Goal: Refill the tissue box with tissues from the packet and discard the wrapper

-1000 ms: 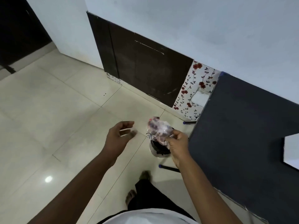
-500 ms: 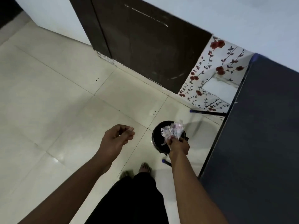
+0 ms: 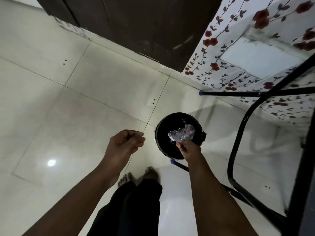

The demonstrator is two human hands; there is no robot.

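A crumpled clear plastic wrapper point(image 3: 182, 134) with a pink print hangs over the mouth of a round black bin point(image 3: 163, 126) on the floor. My right hand point(image 3: 188, 148) pinches the wrapper's lower edge, right above the bin's near rim. My left hand point(image 3: 125, 144) hovers to the left of the bin with its fingers loosely curled and nothing in it. The tissue box is out of view.
A black metal table frame point(image 3: 238, 150) with blue foot caps stands to the right of the bin. A dark wooden door point(image 3: 144, 23) and a floral wall covering point(image 3: 247, 53) lie beyond. My bare feet point(image 3: 138, 176) stand on the pale tiled floor point(image 3: 68, 116).
I have stepped closer and looked down, so the bin fills more of the view. My right hand has lowered the wrapper into the bin's mouth. My left hand has curled in.
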